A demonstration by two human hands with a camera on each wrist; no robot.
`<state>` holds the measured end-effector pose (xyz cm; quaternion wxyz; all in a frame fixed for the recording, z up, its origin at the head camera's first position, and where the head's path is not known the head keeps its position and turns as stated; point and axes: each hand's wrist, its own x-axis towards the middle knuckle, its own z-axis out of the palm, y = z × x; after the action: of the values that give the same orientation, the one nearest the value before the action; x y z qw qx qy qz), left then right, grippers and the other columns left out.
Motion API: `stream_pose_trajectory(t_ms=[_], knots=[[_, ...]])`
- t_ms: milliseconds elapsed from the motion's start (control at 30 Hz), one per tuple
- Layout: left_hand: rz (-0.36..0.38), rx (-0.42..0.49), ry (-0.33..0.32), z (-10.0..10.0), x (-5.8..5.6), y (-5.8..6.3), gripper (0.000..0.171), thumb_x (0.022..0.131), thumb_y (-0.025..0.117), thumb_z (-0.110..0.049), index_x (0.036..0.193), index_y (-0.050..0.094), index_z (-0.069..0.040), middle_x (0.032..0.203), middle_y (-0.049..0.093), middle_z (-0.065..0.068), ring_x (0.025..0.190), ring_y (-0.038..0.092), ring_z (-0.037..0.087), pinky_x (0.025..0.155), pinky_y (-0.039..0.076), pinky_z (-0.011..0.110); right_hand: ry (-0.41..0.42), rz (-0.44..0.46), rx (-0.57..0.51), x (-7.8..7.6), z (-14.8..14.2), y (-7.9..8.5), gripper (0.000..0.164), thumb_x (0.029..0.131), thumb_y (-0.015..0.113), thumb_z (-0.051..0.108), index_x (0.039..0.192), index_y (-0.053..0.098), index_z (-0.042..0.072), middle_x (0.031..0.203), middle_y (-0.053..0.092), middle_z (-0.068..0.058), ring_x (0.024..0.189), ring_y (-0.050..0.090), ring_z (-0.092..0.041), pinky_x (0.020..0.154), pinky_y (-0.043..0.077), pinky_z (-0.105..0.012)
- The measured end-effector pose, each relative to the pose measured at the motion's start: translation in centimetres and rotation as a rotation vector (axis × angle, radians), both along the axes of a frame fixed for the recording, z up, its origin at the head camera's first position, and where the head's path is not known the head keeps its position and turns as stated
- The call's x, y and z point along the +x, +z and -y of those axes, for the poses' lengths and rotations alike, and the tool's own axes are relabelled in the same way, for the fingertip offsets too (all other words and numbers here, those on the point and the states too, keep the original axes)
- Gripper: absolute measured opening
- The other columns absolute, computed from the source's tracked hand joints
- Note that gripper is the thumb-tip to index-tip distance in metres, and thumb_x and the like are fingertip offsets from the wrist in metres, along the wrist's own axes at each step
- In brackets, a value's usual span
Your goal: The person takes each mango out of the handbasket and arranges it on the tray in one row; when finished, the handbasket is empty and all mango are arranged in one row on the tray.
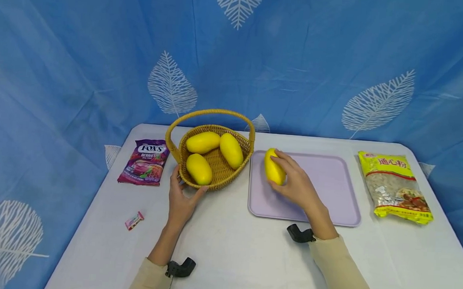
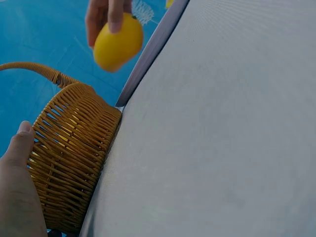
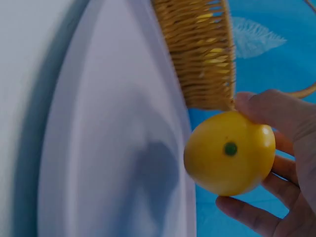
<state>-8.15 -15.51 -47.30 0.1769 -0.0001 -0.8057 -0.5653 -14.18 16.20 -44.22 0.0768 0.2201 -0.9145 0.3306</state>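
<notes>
One smooth yellow oval mango [image 1: 273, 169] is grasped by the fingers of my right hand [image 1: 297, 187] above the rectangular lilac tray [image 1: 327, 177]; those of my left hand [image 1: 181, 205] hold the oval brown wicker basket [image 1: 219, 163] near the far edge of the desk [image 1: 240, 255]. I judge this a transfer step, calling next for steady clearance over rims. Counted: four mangoes, three basketed; one purple bag [image 1: 143, 162]; one yellow-and-clear bag [image 1: 395, 187]; one pink-wrapped sweet [image 1: 134, 221].

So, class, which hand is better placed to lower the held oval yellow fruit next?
Probably the right hand: it holds the oval yellow fruit above the lilac rectangular tray, while the left hand touches the brown woven basket.
</notes>
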Motion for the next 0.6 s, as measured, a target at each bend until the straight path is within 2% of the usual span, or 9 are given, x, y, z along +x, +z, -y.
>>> stream_pose_trajectory(t_ms=[267, 400, 600], knots=[[0.019, -0.01, 0.002, 0.1, 0.0, 0.0, 0.095, 0.082, 0.079, -0.012, 0.153, 0.018, 0.004, 0.15, 0.031, 0.03, 0.131, 0.04, 0.045, 0.103, 0.039, 0.06, -0.043, 0.062, 0.113, -0.9, 0.0, -1.2, 0.074, 0.079, 0.081, 0.019, 0.144, 0.048, 0.007, 0.157, 0.036, -0.01, 0.141, 0.038, -0.034, 0.108, 0.04, -0.056], [0.023, -0.015, 0.002, 0.1, -0.1, 0.1, 0.095, 0.082, 0.079, -0.013, 0.153, 0.018, 0.004, 0.15, 0.031, 0.03, 0.131, 0.04, 0.044, 0.103, 0.04, 0.059, -0.009, 0.084, 0.092, -1.3, 0.3, -1.5, 0.072, 0.08, 0.082, 0.024, 0.143, 0.05, 0.01, 0.159, 0.033, -0.008, 0.144, 0.033, -0.033, 0.11, 0.037, -0.056], [0.015, -0.014, 0.001, 0.2, -0.1, 0.0, 0.095, 0.082, 0.079, -0.012, 0.153, 0.018, 0.004, 0.15, 0.031, 0.03, 0.13, 0.04, 0.044, 0.103, 0.04, 0.059, 0.055, 0.094, 0.038, -1.7, 0.6, -1.8, 0.062, 0.087, 0.075, 0.026, 0.143, 0.051, 0.015, 0.159, 0.032, -0.006, 0.147, 0.029, -0.031, 0.115, 0.031, -0.054]])
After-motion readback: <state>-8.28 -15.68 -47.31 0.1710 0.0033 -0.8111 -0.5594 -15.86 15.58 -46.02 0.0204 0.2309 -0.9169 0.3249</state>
